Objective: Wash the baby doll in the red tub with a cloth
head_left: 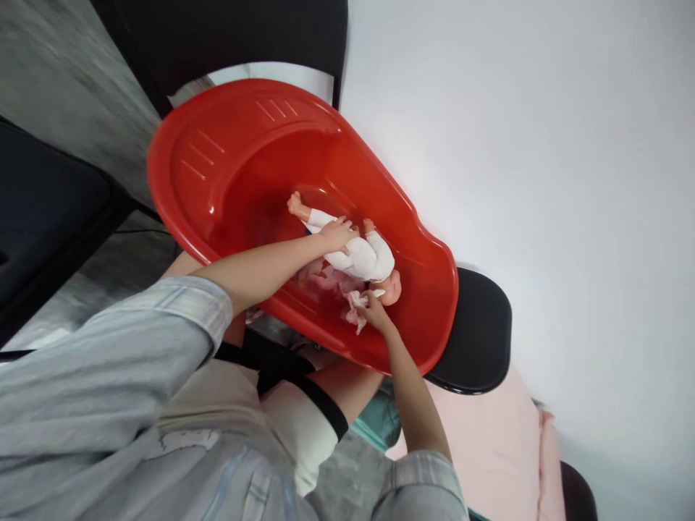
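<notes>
A red plastic baby tub (228, 145) rests across two black chairs. Inside lies a baby doll (363, 259) in a white bodysuit, one leg stretched toward the tub's wide end and its head near the narrow end. My left hand (337, 233) lies flat on the doll's hip and back, holding it down. My right hand (372, 310) pinches a crumpled pale pink cloth (354, 304) right against the doll's head. More pink fabric shows under the doll's body.
A black chair back (228, 36) stands behind the tub's wide end and a black round seat (478, 333) supports its narrow end. Pink fabric (489, 441) lies at the lower right. A white wall fills the right side. My knees sit below the tub.
</notes>
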A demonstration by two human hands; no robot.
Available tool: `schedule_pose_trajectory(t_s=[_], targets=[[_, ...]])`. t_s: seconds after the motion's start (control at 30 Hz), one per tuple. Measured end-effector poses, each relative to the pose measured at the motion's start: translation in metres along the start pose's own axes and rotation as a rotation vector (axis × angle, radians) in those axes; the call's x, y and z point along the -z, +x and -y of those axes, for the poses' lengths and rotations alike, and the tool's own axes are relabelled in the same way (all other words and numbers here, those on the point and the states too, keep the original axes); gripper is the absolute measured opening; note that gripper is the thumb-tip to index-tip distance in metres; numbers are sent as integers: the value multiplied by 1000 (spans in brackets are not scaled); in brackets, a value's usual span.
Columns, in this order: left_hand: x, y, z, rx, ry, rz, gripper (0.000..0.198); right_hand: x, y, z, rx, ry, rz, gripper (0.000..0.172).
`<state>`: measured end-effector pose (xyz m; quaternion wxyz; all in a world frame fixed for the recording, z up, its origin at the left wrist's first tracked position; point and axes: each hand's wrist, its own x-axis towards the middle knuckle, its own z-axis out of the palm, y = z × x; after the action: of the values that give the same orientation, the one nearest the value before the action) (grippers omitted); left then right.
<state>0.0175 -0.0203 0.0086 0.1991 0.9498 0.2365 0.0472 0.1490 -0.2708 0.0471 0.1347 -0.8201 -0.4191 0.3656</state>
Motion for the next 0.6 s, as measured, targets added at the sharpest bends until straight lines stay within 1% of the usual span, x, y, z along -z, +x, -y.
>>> schedule_pose_trajectory(t_s=[0.07,0.1,0.2,0.27,0.33,0.43,0.57,0.6], targets=[[1,0,-2,-13,23,-5,76,8,-7,2,-25,85,-88,30],[2,-1,-4,-18,27,1,75,11,-10,5,-23,132,-161,33],[9,-5,-8,-8,7,34,73,20,-13,13,11,205,-446,38],[14,-7,-10,7,-10,50,73,22,-7,19,9,211,-617,39],[19,-9,-12,5,-13,64,72,21,5,25,-5,183,-710,39],[24,-10,-13,1,-3,103,76,12,27,37,-6,104,-731,40],[25,-9,-11,-39,7,176,97,-12,51,62,93,64,-648,41],[24,-9,-10,-38,-7,178,99,-18,55,69,123,58,-612,41]])
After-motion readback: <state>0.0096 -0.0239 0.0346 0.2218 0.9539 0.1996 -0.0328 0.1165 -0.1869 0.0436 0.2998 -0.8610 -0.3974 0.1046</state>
